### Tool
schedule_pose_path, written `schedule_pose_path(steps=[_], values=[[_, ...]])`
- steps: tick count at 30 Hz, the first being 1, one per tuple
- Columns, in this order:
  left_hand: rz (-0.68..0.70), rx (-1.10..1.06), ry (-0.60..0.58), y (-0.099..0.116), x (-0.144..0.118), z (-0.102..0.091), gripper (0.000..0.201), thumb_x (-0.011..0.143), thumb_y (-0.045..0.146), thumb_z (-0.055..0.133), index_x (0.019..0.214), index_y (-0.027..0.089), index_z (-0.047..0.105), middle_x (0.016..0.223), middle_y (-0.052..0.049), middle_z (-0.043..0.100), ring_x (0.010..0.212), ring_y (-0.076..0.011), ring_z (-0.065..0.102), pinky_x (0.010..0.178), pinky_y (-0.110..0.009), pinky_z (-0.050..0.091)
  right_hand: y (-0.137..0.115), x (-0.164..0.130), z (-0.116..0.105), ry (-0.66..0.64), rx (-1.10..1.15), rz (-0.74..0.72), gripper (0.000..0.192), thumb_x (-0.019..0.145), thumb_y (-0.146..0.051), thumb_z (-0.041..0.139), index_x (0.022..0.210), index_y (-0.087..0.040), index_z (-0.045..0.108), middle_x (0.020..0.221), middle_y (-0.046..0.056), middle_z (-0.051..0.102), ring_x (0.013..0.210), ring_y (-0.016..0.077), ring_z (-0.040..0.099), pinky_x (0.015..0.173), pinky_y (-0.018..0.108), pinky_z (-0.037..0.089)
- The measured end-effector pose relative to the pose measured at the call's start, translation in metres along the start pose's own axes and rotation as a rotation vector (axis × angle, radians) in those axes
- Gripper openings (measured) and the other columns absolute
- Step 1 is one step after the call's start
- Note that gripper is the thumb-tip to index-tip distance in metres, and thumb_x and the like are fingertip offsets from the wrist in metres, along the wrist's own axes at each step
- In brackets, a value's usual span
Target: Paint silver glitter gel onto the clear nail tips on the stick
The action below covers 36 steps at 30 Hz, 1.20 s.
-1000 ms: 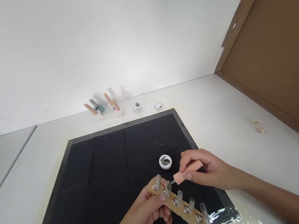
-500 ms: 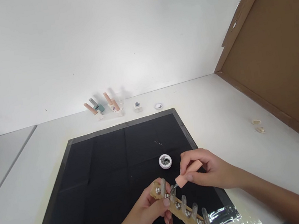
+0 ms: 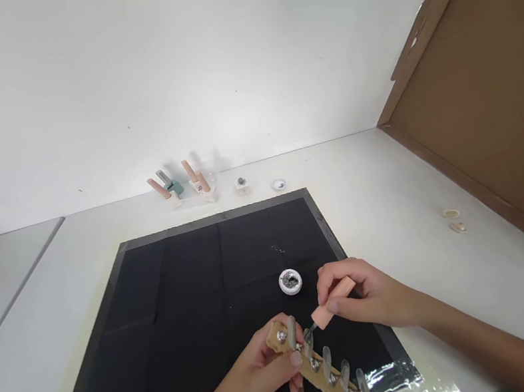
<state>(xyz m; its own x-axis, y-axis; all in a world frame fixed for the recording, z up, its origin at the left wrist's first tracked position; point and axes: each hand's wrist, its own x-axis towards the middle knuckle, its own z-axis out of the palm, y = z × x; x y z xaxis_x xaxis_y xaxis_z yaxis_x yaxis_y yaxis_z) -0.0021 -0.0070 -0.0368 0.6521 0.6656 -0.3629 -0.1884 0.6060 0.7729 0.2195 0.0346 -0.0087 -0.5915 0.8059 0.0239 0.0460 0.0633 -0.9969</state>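
My left hand (image 3: 266, 364) grips the upper end of a tan nail tip stand (image 3: 333, 391), thumb on top. Metal balls line the stand, and several clear false nails (image 3: 327, 363) rise from it at a slant. Between thumb and fingers, my right hand (image 3: 360, 293) pinches the pink handle of a nail polish brush (image 3: 334, 303). The dark brush tip meets or nearly meets the second false nail (image 3: 309, 343) from the upper end. Just beyond the hands, a small round white pot (image 3: 290, 281) with silvery contents sits on the black mat (image 3: 187, 290).
Along the wall stand several nail polish bottles (image 3: 205, 192) with tilted caps, a small white bottle (image 3: 242, 187) without its cap and a little round dish (image 3: 279, 184). Two small cream pieces (image 3: 454, 221) lie on the right, near a brown cardboard panel (image 3: 491, 115).
The stand and my left hand have shifted very slightly down and right. The brush has moved a little the same way, staying at the second false nail.
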Motion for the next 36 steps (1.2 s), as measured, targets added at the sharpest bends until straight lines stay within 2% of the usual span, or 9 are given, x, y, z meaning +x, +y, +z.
schedule_pose_path(steps=[4,10,16,22,27,31,36], values=[[0.012,-0.009,-0.026,-0.002,-0.001,0.0,0.028,0.075,0.038,0.07,0.083,0.018,0.053,0.059,0.006,0.05,0.049,-0.0059,0.047,0.049,-0.019,0.046,0.003,0.001,-0.003,0.084,0.002,0.027,0.008,0.086,-0.02,0.057,0.08,-0.018,0.061,0.07,-0.001,0.058,0.057,0.0091,0.044,0.052,0.021,0.034],[-0.026,0.008,-0.016,0.0,0.0,-0.001,0.03,0.074,0.04,0.071,0.084,0.018,0.052,0.057,0.006,0.05,0.048,-0.0064,0.048,0.048,-0.018,0.045,0.001,0.0,0.0,-0.052,0.075,-0.061,0.008,0.085,-0.025,0.06,0.083,-0.017,0.063,0.067,-0.002,0.054,0.054,0.0077,0.041,0.05,0.02,0.032],[-0.021,-0.012,0.001,0.0,0.001,0.0,0.031,0.072,0.04,0.072,0.082,0.018,0.053,0.057,0.006,0.051,0.047,-0.006,0.046,0.047,-0.018,0.046,0.001,0.0,-0.003,0.002,-0.01,-0.047,0.009,0.087,-0.024,0.058,0.083,-0.017,0.061,0.069,-0.001,0.056,0.056,0.0091,0.043,0.052,0.022,0.035],[-0.055,-0.149,0.074,0.001,-0.002,-0.001,0.033,0.069,0.04,0.075,0.082,0.018,0.054,0.051,0.006,0.052,0.044,-0.0068,0.045,0.045,-0.02,0.047,0.002,0.0,-0.002,0.038,0.031,-0.177,0.005,0.088,-0.023,0.058,0.09,-0.021,0.063,0.075,-0.001,0.054,0.063,0.0103,0.046,0.056,0.023,0.035],[-0.096,-0.282,0.069,0.005,-0.003,-0.003,0.026,0.074,0.037,0.07,0.085,0.019,0.055,0.05,0.003,0.056,0.043,-0.0086,0.049,0.045,-0.021,0.046,0.0,-0.001,0.005,0.066,-0.072,-0.294,0.022,0.087,-0.017,0.059,0.107,-0.025,0.062,0.084,0.001,0.057,0.069,0.0117,0.05,0.059,0.024,0.038],[-0.091,-0.343,0.041,0.007,-0.003,-0.004,0.022,0.076,0.033,0.068,0.09,0.019,0.057,0.052,0.003,0.056,0.043,-0.009,0.049,0.043,-0.02,0.044,-0.001,0.001,0.006,0.05,-0.106,-0.318,0.022,0.086,-0.017,0.06,0.107,-0.025,0.065,0.086,0.003,0.059,0.072,0.0128,0.053,0.061,0.025,0.042],[-0.083,-0.411,0.0,0.005,-0.002,-0.005,0.015,0.078,0.03,0.065,0.087,0.019,0.06,0.051,0.003,0.056,0.042,-0.0086,0.047,0.043,-0.019,0.042,-0.002,0.002,0.007,0.015,-0.085,-0.268,0.026,0.084,-0.014,0.062,0.106,-0.026,0.067,0.086,0.002,0.057,0.073,0.0127,0.053,0.062,0.025,0.044]])
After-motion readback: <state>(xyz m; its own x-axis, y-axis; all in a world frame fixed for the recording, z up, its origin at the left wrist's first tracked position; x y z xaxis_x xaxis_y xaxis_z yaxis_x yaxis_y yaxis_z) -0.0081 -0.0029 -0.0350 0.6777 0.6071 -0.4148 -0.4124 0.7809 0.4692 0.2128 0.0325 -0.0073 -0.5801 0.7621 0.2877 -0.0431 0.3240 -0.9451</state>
